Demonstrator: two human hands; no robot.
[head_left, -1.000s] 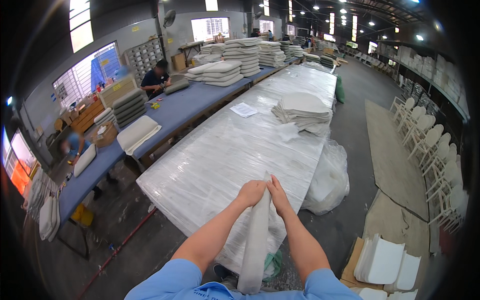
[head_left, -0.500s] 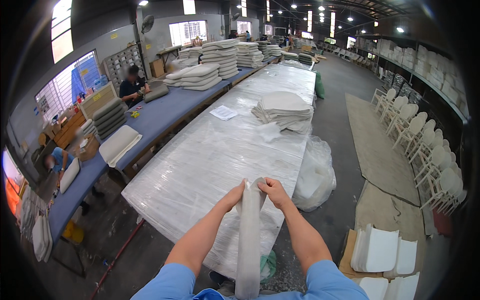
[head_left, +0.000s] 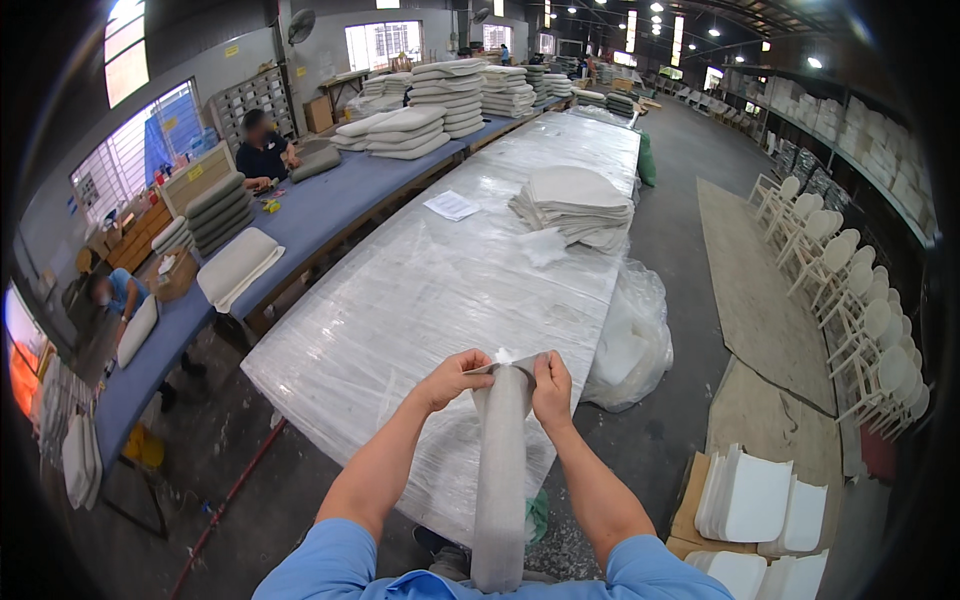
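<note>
hands [head_left: 500, 378]: moved slightly apart | fabric strip [head_left: 500, 470]: top edge spread open

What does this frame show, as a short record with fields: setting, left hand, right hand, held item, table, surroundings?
setting: workshop, long tables
left hand: left hand pinches the top edge of the cover
right hand: right hand pinches the same edge
held item: grey fabric cover, hanging down between the forearms
table: table wrapped in plastic film, bearing a fabric stack and a paper
surroundings: white chairs at right; a seated person at the blue bench
</note>
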